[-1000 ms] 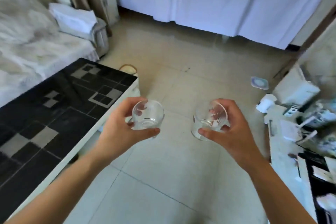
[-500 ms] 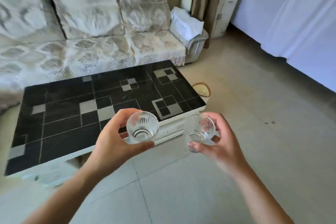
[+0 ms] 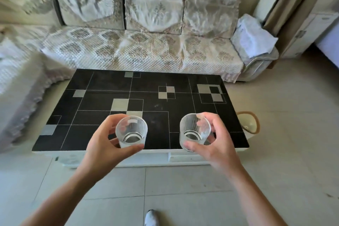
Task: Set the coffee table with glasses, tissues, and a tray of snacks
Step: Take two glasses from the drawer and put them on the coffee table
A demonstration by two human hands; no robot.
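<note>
My left hand (image 3: 102,145) grips a clear ribbed glass (image 3: 131,131), upright, with fingers curled round its side. My right hand (image 3: 216,145) grips a second clear glass (image 3: 194,132) the same way. Both glasses hang over the near edge of the black coffee table (image 3: 102,86), whose top bears grey and silver squares. Nothing stands on the table top.
A pale patterned sofa (image 3: 139,49) runs behind the table. A folded white cloth (image 3: 253,38) lies on its right armrest. A round lidded container with a tan rim (image 3: 247,123) sits on the tiled floor by the table's right end. A shoe tip (image 3: 151,217) shows below.
The view has swung left until I face the coffee table squarely. Both hands have carried the glasses from over the floor to over the table's near edge.
</note>
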